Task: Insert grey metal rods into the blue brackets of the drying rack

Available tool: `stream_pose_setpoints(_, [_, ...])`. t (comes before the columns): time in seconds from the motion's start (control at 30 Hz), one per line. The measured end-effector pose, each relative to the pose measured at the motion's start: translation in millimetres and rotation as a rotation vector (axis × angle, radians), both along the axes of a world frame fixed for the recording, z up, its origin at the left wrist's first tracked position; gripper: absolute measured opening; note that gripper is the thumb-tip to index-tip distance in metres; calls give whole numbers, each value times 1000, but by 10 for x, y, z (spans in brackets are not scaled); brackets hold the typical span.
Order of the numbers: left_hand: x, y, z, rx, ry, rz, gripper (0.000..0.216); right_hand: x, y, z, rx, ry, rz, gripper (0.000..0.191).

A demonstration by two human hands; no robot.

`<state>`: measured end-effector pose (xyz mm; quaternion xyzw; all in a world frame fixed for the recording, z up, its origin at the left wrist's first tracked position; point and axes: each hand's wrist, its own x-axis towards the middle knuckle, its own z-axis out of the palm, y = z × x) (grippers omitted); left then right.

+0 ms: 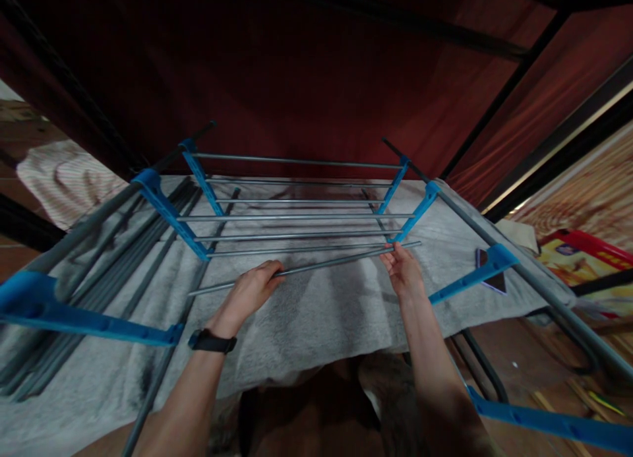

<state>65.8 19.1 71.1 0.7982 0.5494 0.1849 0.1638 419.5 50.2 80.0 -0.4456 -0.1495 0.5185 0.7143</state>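
Between my hands a loose grey metal tube (326,263) lies slightly slanted, its right end higher. My left hand (254,287), below a wrist with a black band (211,341), is closed around its left part. Thumb and fingers of my right hand (403,267) pinch it near the right end. Just beyond stands a rack frame of grey tubes joined by blue plastic brackets (171,213). Several crossbars (297,217) span its far two bracket pairs. The nearer left bracket (93,315) and nearer right bracket (472,275) have no crossbar between them.
A bundle of loose grey tubes (106,272) lies at the left on the grey cloth (316,325). A dark phone-like object (489,272) rests at the right. Behind hangs a dark red curtain (297,81). A red and yellow package (586,259) sits at far right.
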Motion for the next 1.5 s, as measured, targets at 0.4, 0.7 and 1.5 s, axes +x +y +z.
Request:
stream_pose_setpoints(0.4, [-36,28,-74,-60,-13,11,34,258,47,-84,-53,19,-78,20])
stream_pose_setpoints(0.7, [-110,42,-61,-130,-116,-16,31,439,61,-131,-71,31,-157,16])
stream_pose_setpoints(1.5, [85,-1,9,-123,-116,-21,28,145,8,-37,58,-37,-13,5])
